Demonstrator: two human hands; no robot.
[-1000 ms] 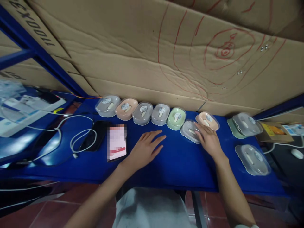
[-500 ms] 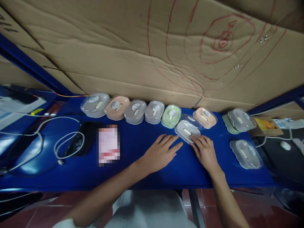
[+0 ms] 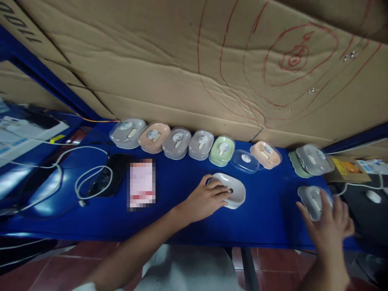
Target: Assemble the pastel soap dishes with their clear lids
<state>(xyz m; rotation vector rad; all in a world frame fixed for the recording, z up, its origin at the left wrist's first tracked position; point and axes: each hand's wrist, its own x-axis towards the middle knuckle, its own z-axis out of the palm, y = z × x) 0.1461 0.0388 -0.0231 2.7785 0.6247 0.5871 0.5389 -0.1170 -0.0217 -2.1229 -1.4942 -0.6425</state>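
Note:
My left hand (image 3: 212, 196) is closed over the left side of a light grey soap dish (image 3: 238, 194), its fingers reaching inside the rim. A dark spot shows in the dish near the fingertips; what lies under them is hidden. Behind the dish lies a loose clear lid (image 3: 245, 161) with a round sticker. Over at the right, my right hand (image 3: 330, 218) is open, fingers spread above a grey lidded soap box (image 3: 311, 200) and partly covering it. Whether it touches the box I cannot tell.
Several lidded soap boxes in grey, peach and green (image 3: 222, 150) line the cardboard wall (image 3: 151, 60). A grey piece (image 3: 312, 157) rests on a green one at back right. On the left are a white cable (image 3: 93, 171), a black phone (image 3: 110, 178) and a blurred pink packet (image 3: 141, 184).
The grey dish has come forward, away from the clear lid, and its pale oval middle piece no longer shows. My left hand is now on it; my right hand has moved right.

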